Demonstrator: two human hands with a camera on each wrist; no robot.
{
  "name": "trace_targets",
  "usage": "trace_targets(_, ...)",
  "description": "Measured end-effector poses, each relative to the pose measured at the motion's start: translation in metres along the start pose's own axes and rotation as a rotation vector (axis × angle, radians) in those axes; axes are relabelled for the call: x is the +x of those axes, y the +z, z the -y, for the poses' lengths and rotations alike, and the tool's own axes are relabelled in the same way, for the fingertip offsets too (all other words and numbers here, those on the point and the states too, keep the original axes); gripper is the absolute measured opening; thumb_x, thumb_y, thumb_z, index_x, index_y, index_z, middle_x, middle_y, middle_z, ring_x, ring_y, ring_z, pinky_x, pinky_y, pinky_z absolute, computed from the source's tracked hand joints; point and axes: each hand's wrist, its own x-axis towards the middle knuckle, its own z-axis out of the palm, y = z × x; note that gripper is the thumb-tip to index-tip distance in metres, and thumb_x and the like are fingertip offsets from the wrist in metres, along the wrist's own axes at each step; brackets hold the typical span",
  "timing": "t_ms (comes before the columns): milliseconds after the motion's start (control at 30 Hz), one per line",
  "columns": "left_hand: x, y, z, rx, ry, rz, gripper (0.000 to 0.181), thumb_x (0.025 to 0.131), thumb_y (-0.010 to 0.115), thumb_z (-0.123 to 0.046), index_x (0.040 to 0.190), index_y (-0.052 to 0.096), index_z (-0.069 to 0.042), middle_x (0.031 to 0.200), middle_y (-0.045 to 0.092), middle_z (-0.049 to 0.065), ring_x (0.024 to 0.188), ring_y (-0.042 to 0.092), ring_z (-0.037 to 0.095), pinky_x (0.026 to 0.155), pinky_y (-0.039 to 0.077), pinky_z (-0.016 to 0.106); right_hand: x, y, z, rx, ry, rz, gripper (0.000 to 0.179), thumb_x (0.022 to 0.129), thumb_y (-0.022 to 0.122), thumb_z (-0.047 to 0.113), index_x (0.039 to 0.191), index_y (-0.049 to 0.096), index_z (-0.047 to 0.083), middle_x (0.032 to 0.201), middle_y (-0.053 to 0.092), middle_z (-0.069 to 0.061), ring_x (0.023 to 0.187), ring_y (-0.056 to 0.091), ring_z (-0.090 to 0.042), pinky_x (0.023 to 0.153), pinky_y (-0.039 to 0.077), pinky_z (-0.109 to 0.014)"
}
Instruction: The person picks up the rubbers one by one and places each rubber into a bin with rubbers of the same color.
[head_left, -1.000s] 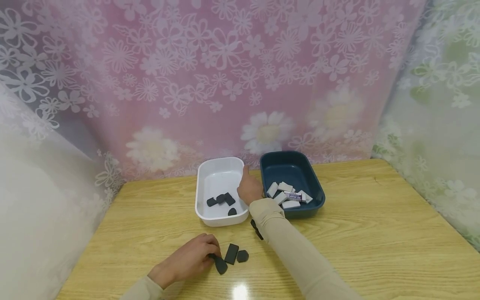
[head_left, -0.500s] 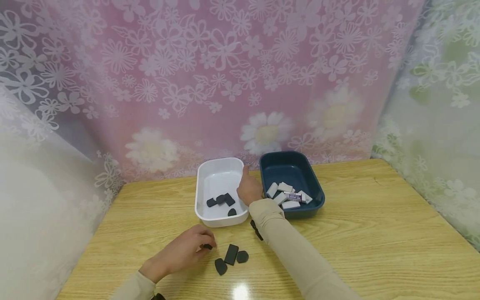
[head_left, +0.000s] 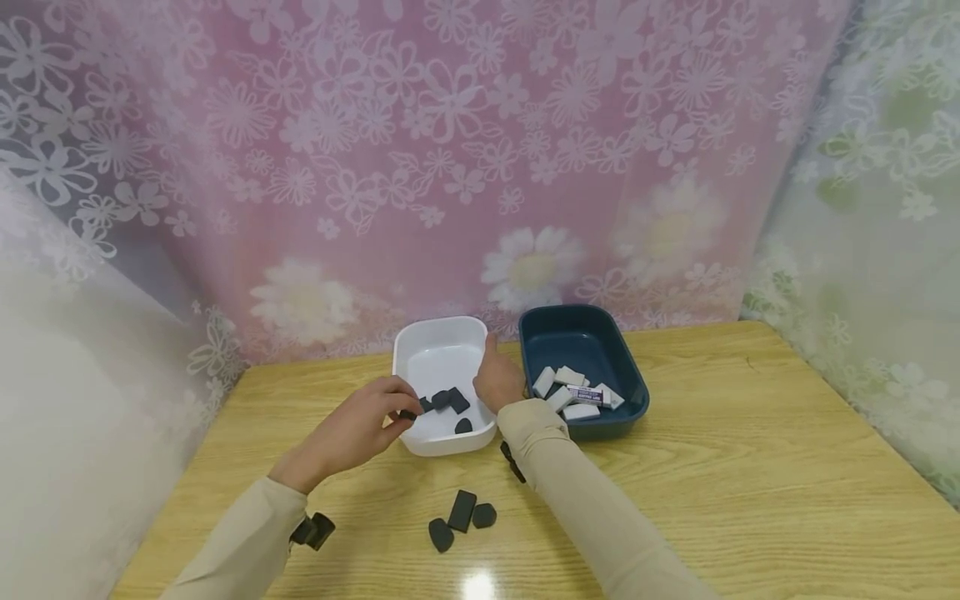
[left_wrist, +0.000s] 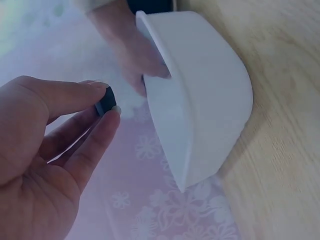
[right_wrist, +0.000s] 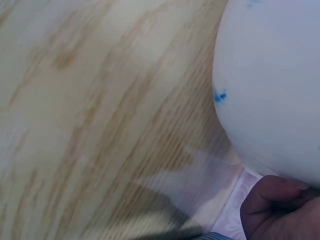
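My left hand point(head_left: 352, 429) is over the left rim of the white plastic tub point(head_left: 442, 446). Between its thumb and fingertips it pinches a small black eraser point(left_wrist: 106, 101), seen closely in the left wrist view. Several black erasers point(head_left: 459, 400) lie inside the tub. On the tub's right side, my right hand point(head_left: 500, 379) grips the rim; the left wrist view shows its fingers point(left_wrist: 150, 65) reaching over the edge. Nearer on the table are a rectangular black eraser point(head_left: 462, 510) and two rounded ones point(head_left: 441, 535).
A dark blue tub point(head_left: 622, 367) stands right of the white one, holding several white erasers point(head_left: 581, 412), one in a printed sleeve point(head_left: 587, 395). The wooden table point(head_left: 750, 467) ends at a pink floral curtain point(head_left: 450, 167) behind both tubs.
My left hand has picked one black eraser out from beside the loose ones and carried it up and away to the white tub's left rim. The right hand has stayed put.
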Motion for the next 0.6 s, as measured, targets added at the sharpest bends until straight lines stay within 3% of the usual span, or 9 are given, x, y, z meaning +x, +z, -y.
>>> trace_targets(333,0.019,0.021,0.027,0.033,-0.044,0.038,0.013,0.085,0.071,-0.002,0.097,0.073,-0.007,0.098,0.061,0.001,0.086,0.059,0.018,0.072,0.050,0.030,-0.001,0.001,-0.002,0.013,-0.021,-0.016,0.075,0.087,0.066,0.012,0.149,0.024,0.007,0.078,0.066,-0.014,0.065,0.064,-0.026,0.057,0.051,-0.039)
trace_targets(600,0.029,0.037,0.040,0.037,-0.088,0.081,0.014,0.084,0.071,-0.001,0.098,0.073,-0.004,0.099,0.061,0.003,0.090,0.060,0.020,0.078,0.051,0.034,0.000,0.000,-0.003,0.015,-0.026,-0.029,0.075,0.086,0.066,0.012,0.148,0.025,0.007,0.080,0.066,-0.014,0.066,0.065,-0.026,0.057,0.051,-0.039)
